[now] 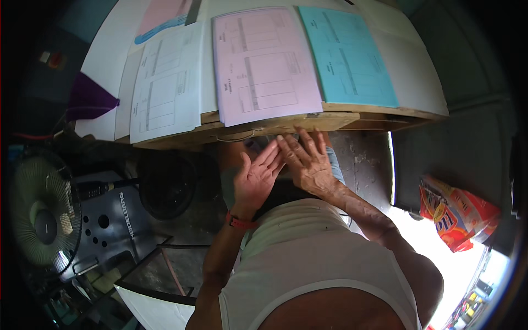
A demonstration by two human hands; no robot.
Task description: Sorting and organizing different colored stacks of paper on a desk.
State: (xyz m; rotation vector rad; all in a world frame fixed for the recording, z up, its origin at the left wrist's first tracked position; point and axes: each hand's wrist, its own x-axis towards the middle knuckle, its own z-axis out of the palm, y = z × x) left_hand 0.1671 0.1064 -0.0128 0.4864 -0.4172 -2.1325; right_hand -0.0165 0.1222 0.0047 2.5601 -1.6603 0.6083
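Observation:
My left hand [258, 177], with a red wristband below it, is held palm up in front of the table's edge, its fingers extended and holding nothing. My right hand [309, 163] is back up beside it, fingers spread, its fingertips near the left hand's and close to the wooden drawer front [288, 124]. Neither hand grips anything. On the table above them lie a stack of white printed forms [169, 86], a stack of pink printed forms [268, 70] that overhangs the edge, and a stack of turquoise printed forms [350, 57].
A purple cloth [88, 99] hangs at the table's left corner. An electric fan [45, 214] and a grey Heidelberg machine panel [111, 218] are at the left. A dark round seat [167, 185] stands under the table. Red plastic packaging [458, 212] is at the right.

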